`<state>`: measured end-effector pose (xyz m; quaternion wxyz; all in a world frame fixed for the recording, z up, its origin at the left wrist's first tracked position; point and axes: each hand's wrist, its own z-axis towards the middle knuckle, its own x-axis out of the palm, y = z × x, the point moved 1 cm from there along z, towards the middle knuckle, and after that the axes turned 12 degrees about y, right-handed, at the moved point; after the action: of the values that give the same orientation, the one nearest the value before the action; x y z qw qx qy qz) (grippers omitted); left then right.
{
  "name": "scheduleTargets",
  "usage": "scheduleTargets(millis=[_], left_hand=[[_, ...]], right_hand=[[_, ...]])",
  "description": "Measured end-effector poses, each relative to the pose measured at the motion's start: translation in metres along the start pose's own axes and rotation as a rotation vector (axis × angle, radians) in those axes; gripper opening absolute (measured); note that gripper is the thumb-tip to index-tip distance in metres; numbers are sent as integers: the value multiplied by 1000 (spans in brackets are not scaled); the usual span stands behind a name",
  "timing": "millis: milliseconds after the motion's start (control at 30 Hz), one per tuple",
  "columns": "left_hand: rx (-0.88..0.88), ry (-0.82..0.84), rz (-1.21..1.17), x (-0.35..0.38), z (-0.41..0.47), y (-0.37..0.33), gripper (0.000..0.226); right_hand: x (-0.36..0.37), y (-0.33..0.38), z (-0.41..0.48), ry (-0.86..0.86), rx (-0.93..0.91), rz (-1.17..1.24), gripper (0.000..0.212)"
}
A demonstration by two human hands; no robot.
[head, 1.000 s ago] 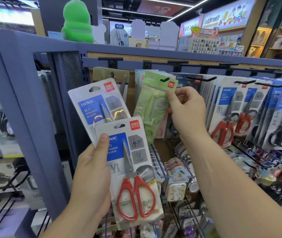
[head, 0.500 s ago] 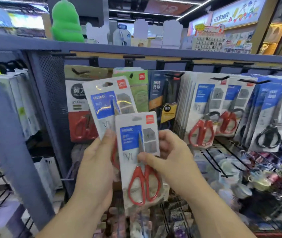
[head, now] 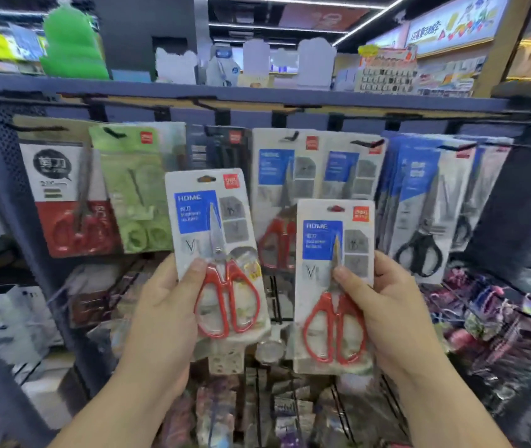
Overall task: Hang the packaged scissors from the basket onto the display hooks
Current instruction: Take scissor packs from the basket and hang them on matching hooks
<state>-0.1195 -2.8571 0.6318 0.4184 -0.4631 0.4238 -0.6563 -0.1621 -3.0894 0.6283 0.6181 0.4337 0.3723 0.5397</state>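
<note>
Now | left grip (head: 167, 305) holds red-handled HOME pack (head: 206, 205) | right grip (head: 390, 305) holds second HOME pack (head: 322, 244)

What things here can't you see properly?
- Head view, basket: not in frame.
- Head view, fingers of left hand and right hand: hidden behind the left pack and right pack they grip.
- Head view, small print on both packs: blurred.
- Head view, hanging red scissors: partly covered by the held packs.
</note>
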Motion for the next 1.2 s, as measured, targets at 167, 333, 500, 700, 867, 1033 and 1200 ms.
scheduleTargets(millis=[167,333,500,700,867,1033,1200], left_hand=[[-22,66,40,42,-10,15,31],[-52,104,64,74,-6,14,29],[12,146,149,99,10,3,28],[57,94,158,102,14,-8,28],[61,11,160,96,15,-9,29],[51,49,138,96,13,-9,28],[43,160,219,113,24,-11,31]], right_hand=[[-43,-12,-8,-90,22,22,16],[-77,-3,-8,-99,27,-96,23],[-92,30,18,-33,-70,-223,17],[-95,61,57,-9,-114,-400,20],[-98,53,64,-29,-87,-438,22],[-94,44,76,-94,-85,-483,29],[-93,32,84,-154,-29,-532,45]])
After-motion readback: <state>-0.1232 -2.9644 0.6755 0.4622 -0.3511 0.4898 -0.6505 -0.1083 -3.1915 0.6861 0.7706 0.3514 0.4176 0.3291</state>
